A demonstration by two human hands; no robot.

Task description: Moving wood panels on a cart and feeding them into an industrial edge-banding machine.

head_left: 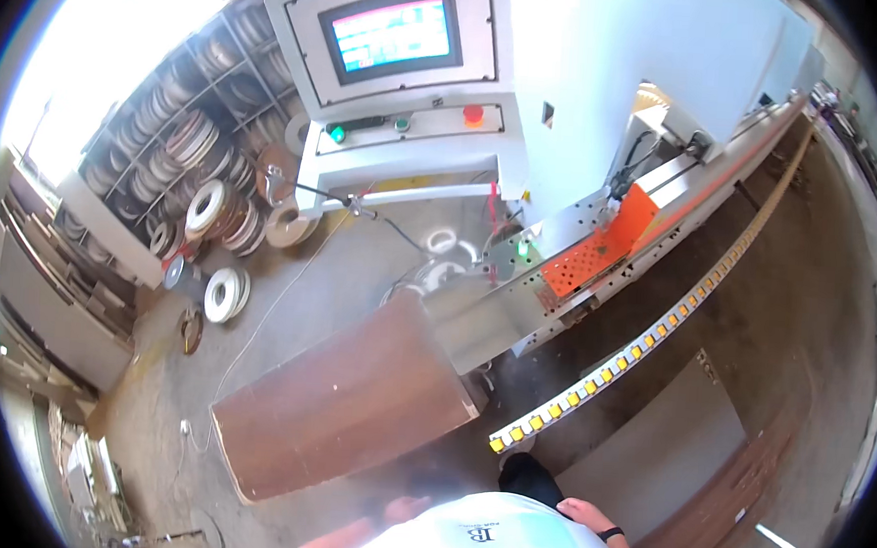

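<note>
The left hand [406, 509] is a blur near the lower edge of the brown board [348, 398], which lies by the near end of the grey machine [585, 133]. The right hand [581, 513] is beside the white shirt [504, 535]; I cannot tell whether either is spread or closed.

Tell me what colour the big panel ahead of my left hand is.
The panel is reddish brown; the head view shows it best.

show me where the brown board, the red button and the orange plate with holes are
Brown board [345, 396]: head view, middle of its broad upper face
Red button [474, 113]: head view, on its round cap
Orange plate [604, 245]: head view, middle of its upper surface
</note>
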